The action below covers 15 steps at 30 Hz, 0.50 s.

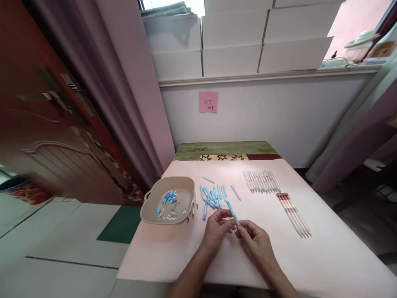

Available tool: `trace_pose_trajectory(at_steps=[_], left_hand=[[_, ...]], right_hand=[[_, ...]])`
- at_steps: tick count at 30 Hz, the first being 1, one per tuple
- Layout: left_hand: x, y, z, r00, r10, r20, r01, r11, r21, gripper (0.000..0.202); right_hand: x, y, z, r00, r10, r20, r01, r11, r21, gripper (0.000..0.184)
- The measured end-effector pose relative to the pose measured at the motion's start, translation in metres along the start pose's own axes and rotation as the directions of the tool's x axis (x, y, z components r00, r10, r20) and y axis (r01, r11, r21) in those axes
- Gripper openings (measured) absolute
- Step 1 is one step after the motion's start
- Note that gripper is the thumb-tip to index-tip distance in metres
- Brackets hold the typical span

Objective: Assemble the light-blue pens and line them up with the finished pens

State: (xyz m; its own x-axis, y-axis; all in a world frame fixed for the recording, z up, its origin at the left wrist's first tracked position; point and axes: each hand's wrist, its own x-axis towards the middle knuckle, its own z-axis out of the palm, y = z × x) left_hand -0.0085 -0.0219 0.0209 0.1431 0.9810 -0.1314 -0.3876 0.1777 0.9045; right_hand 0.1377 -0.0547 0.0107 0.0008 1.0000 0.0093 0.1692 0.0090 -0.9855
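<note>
A light-blue pen (232,211) is held at a tilt above the near middle of the table, its upper end pointing away from me. My right hand (256,240) pinches its lower end between thumb and fingers. From the other side, the curled fingers of my left hand (215,231) close on the pen's middle. Just beyond my hands lies a loose group of blue and pale pen barrels (212,196). Left of them is a beige basket (144,213) containing small blue parts (169,196), white pieces and clear bits. Several thin refills (192,209) lie along the basket's right side.
To the right, a row of clear pens with reddish tips (260,182) lies side by side. Nearer me are several white pens with brown-red ends (293,215). A pale pink cloth (161,252) covers the table. A pink note (208,102) is stuck on the wall behind.
</note>
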Motion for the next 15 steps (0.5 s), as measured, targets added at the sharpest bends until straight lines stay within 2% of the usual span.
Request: trace_pose_trajectory(at_steps=[2, 4, 5, 7, 8, 9, 12, 15], left_hand=[[0.0, 0.029, -0.015, 0.994, 0.103, -0.027, -0.097, 0.981, 0.171, 0.025], [0.008, 0.067, -0.042, 0.964, 0.261, -0.055, -0.213, 0.879, 0.426, 0.014], [0.014, 0.087, -0.059, 0.932, 0.352, -0.083, -0.241, 0.777, 0.581, 0.01], [0.028, 0.122, -0.096, 0.882, 0.458, -0.109, -0.159, 0.508, 0.846, 0.009], [0.035, 0.135, -0.113, 0.888, 0.449, -0.099, -0.062, 0.332, 0.941, 0.01], [0.041, 0.144, -0.13, 0.915, 0.386, -0.112, 0.056, 0.153, 0.987, 0.01], [0.053, 0.15, -0.162, 0.951, 0.274, -0.143, 0.136, 0.043, 0.99, 0.008], [0.057, 0.137, -0.171, 0.965, 0.207, -0.159, 0.158, 0.022, 0.987, 0.009]], right_hand=[[0.004, 0.007, -0.003, 0.998, 0.056, -0.022, -0.053, 0.992, 0.117, 0.047], [0.008, 0.014, -0.006, 0.992, 0.122, -0.046, -0.109, 0.969, 0.221, 0.049], [0.01, 0.017, -0.007, 0.988, 0.145, -0.047, -0.128, 0.957, 0.262, 0.048], [0.011, 0.021, -0.008, 0.987, 0.161, -0.017, -0.148, 0.938, 0.313, 0.044], [0.011, 0.022, -0.009, 0.987, 0.158, 0.008, -0.152, 0.934, 0.323, 0.042], [0.011, 0.023, -0.009, 0.988, 0.149, 0.032, -0.151, 0.934, 0.323, 0.041], [0.009, 0.023, -0.01, 0.991, 0.103, 0.088, -0.124, 0.95, 0.286, 0.038], [0.007, 0.021, -0.01, 0.993, 0.066, 0.099, -0.088, 0.968, 0.235, 0.036]])
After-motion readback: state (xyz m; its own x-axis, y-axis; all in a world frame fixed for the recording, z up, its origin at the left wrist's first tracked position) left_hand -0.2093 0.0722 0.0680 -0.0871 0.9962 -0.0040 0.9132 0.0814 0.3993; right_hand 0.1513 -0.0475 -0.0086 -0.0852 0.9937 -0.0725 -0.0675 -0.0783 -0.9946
